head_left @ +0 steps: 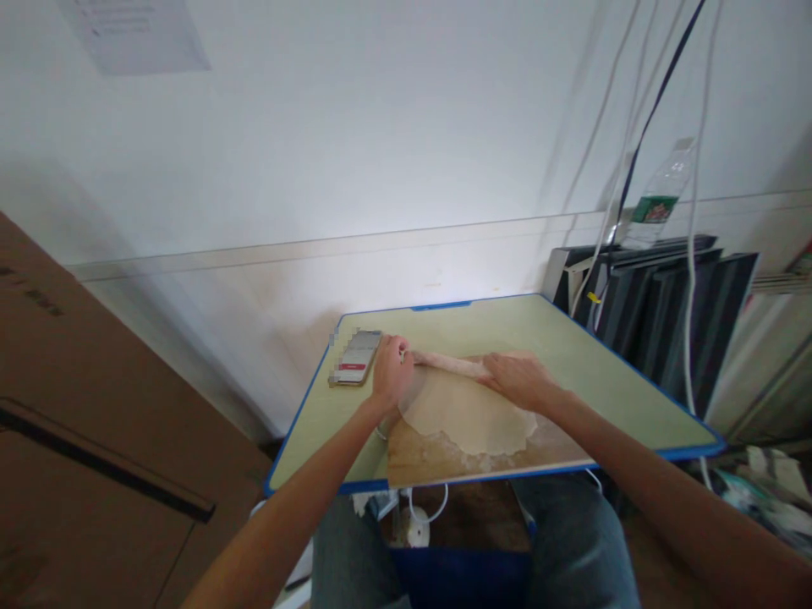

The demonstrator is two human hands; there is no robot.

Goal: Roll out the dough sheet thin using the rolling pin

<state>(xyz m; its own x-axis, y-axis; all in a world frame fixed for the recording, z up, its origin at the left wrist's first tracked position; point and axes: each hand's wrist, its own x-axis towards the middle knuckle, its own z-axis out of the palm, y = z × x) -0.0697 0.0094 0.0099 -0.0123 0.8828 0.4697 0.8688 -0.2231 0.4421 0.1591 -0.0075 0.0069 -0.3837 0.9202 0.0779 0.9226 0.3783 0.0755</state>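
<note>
Rolling pin (452, 364), pale and lying on the far part of a dough sheet (473, 414), long axis across my view from left to right. The pin runs roughly parallel to the wall (381, 152) behind the table, its right end angled slightly nearer the wearer than its left. From my remote station I see the left hand (392, 370) curled closed around the left end and the right hand (517, 378) closed over the right end; the hands hide both tips. Whether dough is wrapped around the pin I cannot tell. The sheet spreads from the pin toward the wearer, ending in a ragged near edge on a wooden board (406, 457), whose near side lies along the blue rim of a pale green table (571, 351).

Surroundings: a phone (359, 359), partly pixelated, lies on the table just beside the left hand, leaving little room at that end. To the right of the table stand dark panels (666, 304) with a labelled plastic bottle (660, 199) on top, tilted in my view; cables (691, 279) hang in front of them. A large brown panel (95, 406) occupies the left.
</note>
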